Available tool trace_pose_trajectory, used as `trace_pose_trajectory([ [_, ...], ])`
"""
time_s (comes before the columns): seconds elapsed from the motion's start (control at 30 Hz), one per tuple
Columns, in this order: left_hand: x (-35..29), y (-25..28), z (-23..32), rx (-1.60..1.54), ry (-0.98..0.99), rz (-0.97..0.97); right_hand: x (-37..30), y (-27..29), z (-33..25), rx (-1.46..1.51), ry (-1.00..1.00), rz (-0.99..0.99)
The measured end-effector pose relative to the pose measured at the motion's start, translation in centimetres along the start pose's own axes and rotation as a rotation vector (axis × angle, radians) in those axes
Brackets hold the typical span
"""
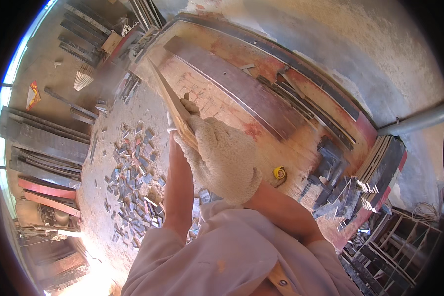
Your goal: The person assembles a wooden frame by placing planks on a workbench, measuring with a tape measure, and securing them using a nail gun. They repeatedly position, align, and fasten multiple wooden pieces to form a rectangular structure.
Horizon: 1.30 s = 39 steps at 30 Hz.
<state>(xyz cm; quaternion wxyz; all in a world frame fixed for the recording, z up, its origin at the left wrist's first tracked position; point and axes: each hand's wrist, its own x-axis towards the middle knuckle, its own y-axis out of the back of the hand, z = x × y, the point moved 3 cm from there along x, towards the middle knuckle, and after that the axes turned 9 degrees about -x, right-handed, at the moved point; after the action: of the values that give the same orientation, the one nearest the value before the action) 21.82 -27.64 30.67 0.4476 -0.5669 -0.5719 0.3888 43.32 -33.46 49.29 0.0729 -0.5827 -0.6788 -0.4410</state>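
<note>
Head view: from where I stand, the right hand point(227, 157) is clamped on the plank point(168, 96), held aloft near the bench point(264, 158). The left hand point(171, 122) is mostly hidden; I can't tell its grip. Spacing the hands wider should steady the far end.

Head-worn fisheye view, looking down, hands point(224, 157) close below

The person wears a loose, pale greyish-mauve shirt point(217, 249) with an orange-brown stain point(221, 266) on its front and sleeves point(152, 249) ending near the elbows. A tan strip point(277, 274) carries a small round fastener point(282, 282). A thick, nubby cream glove point(227, 148) covers the right grip point(219, 153).
</note>
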Motion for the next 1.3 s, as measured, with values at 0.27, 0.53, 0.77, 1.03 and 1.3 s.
trace_pose_trajectory([
  [0.27, -1.1, 2.0, 1.5, 0.761, -0.317, 0.615, -5.7, 1.4, 8.3, -0.021, -0.607, -0.294],
  [0.53, 1.4, 7.2, -6.2, 1.619, -0.466, 0.774, -20.0, -1.0, 20.6, 1.178, -1.645, 0.168],
  [0.77, -0.1, 15.5, -4.6, 1.745, -0.113, 0.993, -23.1, -5.2, 25.0, 1.136, -1.700, 0.011],
  [1.03, -8.2, 32.5, 9.3, 1.660, -0.244, 1.311, -25.1, -10.1, 31.9, -0.521, -0.612, -0.776],
  [1.3, -6.5, 34.1, 4.1, 2.294, 0.521, 1.044, -36.5, -1.4, 35.3, -0.674, -0.239, -1.085],
])
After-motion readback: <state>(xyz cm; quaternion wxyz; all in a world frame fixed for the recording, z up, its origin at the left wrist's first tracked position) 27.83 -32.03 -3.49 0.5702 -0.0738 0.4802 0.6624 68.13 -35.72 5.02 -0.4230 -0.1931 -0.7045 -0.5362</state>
